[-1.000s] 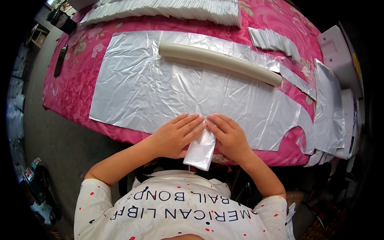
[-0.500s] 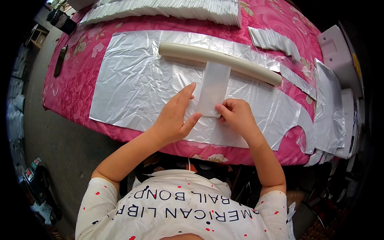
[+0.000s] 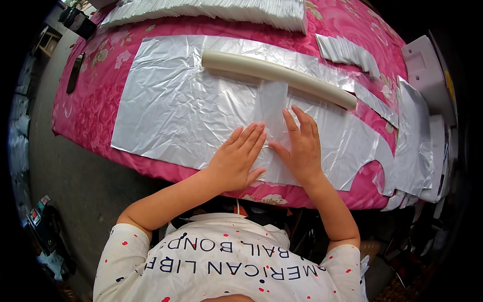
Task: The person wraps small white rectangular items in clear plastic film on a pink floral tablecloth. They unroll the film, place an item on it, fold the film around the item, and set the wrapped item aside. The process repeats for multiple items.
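A narrow, translucent white plastic sleeve lies on a crinkled silvery plastic sheet, its far end next to a long cream-coloured tube. My left hand rests flat at the sleeve's left near side, fingers stretched out together and thumb apart. On the opposite side my right hand has its fingers spread, with the thumb near the sleeve's edge and nothing gripped. The hands partly cover the sleeve's near part, so its lower edge is hard to make out.
The table wears a pink flowered cloth. A long row of folded white packets stands at the back, with a smaller fanned stack at right. A white foam box and silvery sheets line the right edge. A dark phone-like object lies far left.
My right hand has let go of the sleeve's near edge and spread its fingers. My left hand has shifted right and nearer to me, now flat against the sleeve's side.
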{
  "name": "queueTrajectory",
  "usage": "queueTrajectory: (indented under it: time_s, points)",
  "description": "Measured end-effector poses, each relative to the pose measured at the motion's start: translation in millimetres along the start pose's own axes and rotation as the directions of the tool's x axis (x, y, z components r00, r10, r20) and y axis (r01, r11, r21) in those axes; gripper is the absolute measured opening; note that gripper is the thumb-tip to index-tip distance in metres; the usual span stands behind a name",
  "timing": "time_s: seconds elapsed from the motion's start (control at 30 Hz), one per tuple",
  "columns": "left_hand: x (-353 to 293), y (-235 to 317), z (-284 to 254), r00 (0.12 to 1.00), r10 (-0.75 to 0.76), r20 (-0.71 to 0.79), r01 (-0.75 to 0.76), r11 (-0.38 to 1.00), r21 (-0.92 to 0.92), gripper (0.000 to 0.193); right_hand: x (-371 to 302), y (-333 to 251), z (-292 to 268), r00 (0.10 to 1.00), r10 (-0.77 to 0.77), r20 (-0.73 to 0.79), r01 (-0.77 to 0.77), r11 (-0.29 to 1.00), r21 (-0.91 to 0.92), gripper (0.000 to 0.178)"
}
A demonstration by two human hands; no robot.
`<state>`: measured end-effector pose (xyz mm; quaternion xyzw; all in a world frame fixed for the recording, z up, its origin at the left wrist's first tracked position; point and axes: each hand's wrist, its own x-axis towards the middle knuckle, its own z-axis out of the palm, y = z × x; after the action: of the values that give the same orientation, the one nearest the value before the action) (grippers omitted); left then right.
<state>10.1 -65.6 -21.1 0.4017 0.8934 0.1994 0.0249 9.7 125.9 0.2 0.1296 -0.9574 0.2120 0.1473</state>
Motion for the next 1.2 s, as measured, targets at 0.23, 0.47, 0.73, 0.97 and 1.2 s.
queueTrajectory:
  time_s: [0.23, 0.47, 0.73, 0.97, 1.2]
  points:
    - [13, -24, -8, 0.950, 0.201, -0.241, -0.203, 0.979, 0.016, 0.021, 24, 25, -6, 0.929, -0.291, 0.229, 0.267, 0.955, 0.127, 0.049]
    - [17, -24, -10, 0.944, 0.222, -0.244, -0.239, 0.970, -0.044, 0.013, 27, 38, 0, 0.937, -0.320, 0.137, 0.273, 0.920, 0.280, 0.035]
    - [-8, -9, -26, 0.934, 0.303, -0.188, -0.332, 0.932, -0.148, 0.040, -16, 14, 0, 0.936, -0.350, 0.037, 0.322, 0.895, 0.310, 0.029]
    - [-7, -16, -15, 0.972, 0.193, -0.136, -0.217, 0.958, -0.190, 0.055, -19, 13, -1, 0.969, -0.240, 0.049, 0.207, 0.909, 0.361, 0.025]
    - [11, -6, -13, 0.933, -0.351, -0.082, 0.262, 0.817, -0.513, 0.044, -3, -1, -6, 0.885, 0.341, 0.316, -0.447, 0.812, 0.375, 0.018]
